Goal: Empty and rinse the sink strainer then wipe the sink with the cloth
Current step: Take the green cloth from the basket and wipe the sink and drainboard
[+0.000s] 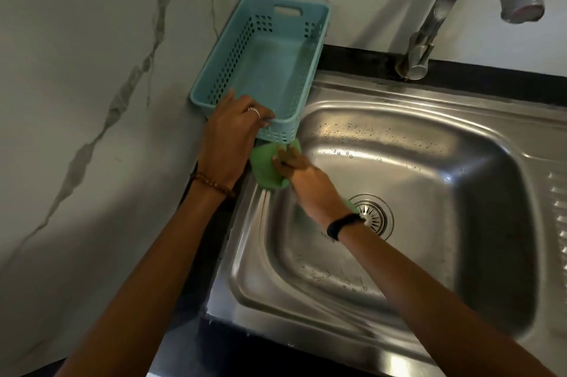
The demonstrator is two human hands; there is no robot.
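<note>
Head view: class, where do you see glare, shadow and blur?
Head view: glare on the sink back wall; tap shadow on the wall behind it; right hand slightly motion-blurred on the cloth; wide-angle bending at the edges.

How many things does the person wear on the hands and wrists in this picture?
3. A ring on a finger of the left hand, a bead bracelet on the left wrist, and a black band on the right wrist. The right hand partly hides its fingers, so more may exist.
</note>
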